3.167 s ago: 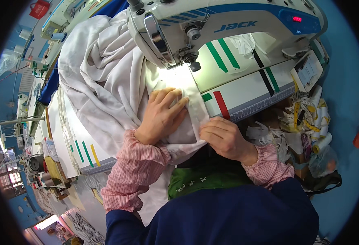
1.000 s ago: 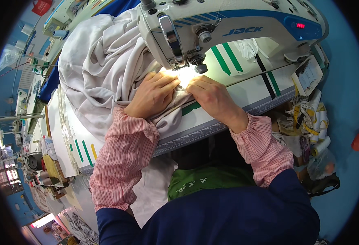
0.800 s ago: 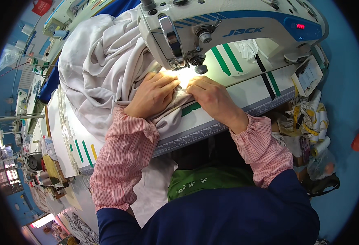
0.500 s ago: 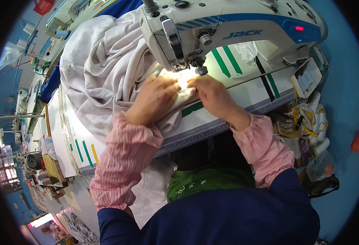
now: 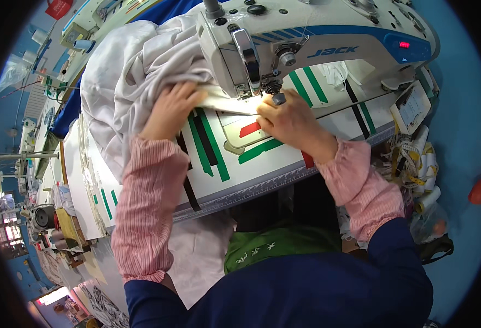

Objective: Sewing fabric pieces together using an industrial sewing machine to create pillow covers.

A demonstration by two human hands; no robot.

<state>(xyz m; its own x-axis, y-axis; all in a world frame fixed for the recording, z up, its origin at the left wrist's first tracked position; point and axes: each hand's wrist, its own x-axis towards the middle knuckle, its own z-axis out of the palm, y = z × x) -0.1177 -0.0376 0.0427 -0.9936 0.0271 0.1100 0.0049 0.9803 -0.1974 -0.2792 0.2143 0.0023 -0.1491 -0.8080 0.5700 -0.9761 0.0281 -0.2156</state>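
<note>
A large pale grey-white cloth (image 5: 125, 71) lies bunched left of a white and blue sewing machine (image 5: 339, 39). A narrow stretch of it runs, lit by the lamp, to the needle area (image 5: 247, 97). My left hand (image 5: 170, 109) grips the cloth left of the machine head, fingers bent over its edge. Close by the presser foot, my right hand (image 5: 290, 117) is closed, thumb and fingertips pinching the cloth's right end. The machine head partly hides the needle and the fingertips there.
Green, black and red tape strips (image 5: 206, 139) mark the white table. A ruler strip (image 5: 240, 188) follows its front edge. A small white box (image 5: 411, 106), measuring tape (image 5: 412, 164) and thread cones (image 5: 429, 197) sit at the right. More machines line the left.
My left hand has moved left with the bunched cloth, uncovering taped table and the machine's plate. My right hand has shifted slightly right and stays close to the needle.
</note>
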